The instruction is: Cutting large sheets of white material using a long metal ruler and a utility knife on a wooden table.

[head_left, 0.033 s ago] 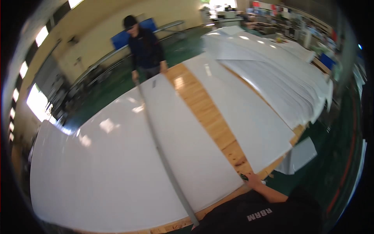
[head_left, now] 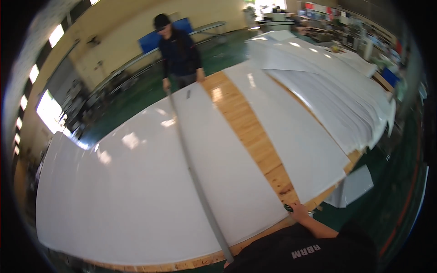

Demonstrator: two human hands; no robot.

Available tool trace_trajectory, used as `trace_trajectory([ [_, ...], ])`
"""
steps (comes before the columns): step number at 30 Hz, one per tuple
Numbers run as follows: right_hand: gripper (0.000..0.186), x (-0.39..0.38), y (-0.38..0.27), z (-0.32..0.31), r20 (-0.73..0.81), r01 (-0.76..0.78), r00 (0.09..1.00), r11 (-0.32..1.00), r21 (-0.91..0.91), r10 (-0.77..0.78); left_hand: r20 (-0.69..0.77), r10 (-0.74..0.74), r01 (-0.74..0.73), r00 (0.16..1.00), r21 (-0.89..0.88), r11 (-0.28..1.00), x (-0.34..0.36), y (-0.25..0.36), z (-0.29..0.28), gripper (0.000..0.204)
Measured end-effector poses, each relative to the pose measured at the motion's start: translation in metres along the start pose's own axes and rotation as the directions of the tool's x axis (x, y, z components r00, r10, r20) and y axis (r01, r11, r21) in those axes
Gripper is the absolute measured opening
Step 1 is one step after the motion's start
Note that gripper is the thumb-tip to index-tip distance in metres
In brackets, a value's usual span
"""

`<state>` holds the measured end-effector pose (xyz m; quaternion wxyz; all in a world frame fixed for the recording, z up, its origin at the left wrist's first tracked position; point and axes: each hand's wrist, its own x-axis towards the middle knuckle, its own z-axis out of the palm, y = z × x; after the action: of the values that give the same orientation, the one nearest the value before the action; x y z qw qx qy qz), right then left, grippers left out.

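Note:
A long grey straightedge bar (head_left: 195, 182) lies across a large white sheet (head_left: 123, 204), running from the near edge to the far one. At its near end a sliver of my left hand (head_left: 226, 264) shows; the sleeve and picture edge hide its fingers. My right hand (head_left: 299, 212) is closed at the near table edge, around a small black-and-green tool (head_left: 288, 208) whose kind I cannot make out. It sits where the sheet's edge meets a bare wood strip (head_left: 252, 136). Across the table a co-worker (head_left: 178, 54) has one hand on the bar's far end, the other at the sheet's edge.
Another white sheet (head_left: 296, 132) lies right of the wood strip. Beyond it is a layered stack of white sheets (head_left: 332, 100). An offcut (head_left: 353, 186) hangs by the right table edge above the green floor. Cluttered benches (head_left: 346, 27) stand at the back right.

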<state>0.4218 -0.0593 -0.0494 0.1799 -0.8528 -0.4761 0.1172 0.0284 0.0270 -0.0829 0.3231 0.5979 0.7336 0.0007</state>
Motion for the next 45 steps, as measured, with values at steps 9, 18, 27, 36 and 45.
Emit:
trace_trajectory([
  [9, 0.021, 0.016, -0.009, 0.003, 0.095, -0.003, 0.995, 0.982, -0.187, 0.021, -0.002, -0.088, 0.088, 0.996, -0.057, 0.994, -0.030, -0.037, 0.012, 0.058],
  [18, 0.024, 0.031, -0.013, -0.002, 0.191, 0.008, 0.980, 0.957, -0.291, 0.049, 0.000, -0.101, 0.098, 0.995, -0.201, 0.975, -0.051, -0.030, 0.012, 0.054],
  [27, 0.034, 0.030, 0.011, 0.005, 0.280, 0.070, 0.959, 0.989, -0.128, -0.032, -0.119, -0.039, 0.006, 0.992, -0.269, 0.963, -0.061, -0.022, 0.003, 0.048],
  [36, 0.040, 0.056, 0.022, -0.001, 0.378, -0.061, 0.925, 0.997, 0.054, 0.036, -0.148, -0.206, 0.159, 0.967, -0.276, 0.948, -0.074, 0.005, -0.013, 0.036],
  [45, 0.057, 0.104, 0.028, -0.049, 0.583, -0.003, 0.797, 0.964, 0.265, -0.158, -0.146, -0.244, 0.194, 0.959, -0.293, 0.936, -0.076, 0.014, -0.017, 0.034],
])
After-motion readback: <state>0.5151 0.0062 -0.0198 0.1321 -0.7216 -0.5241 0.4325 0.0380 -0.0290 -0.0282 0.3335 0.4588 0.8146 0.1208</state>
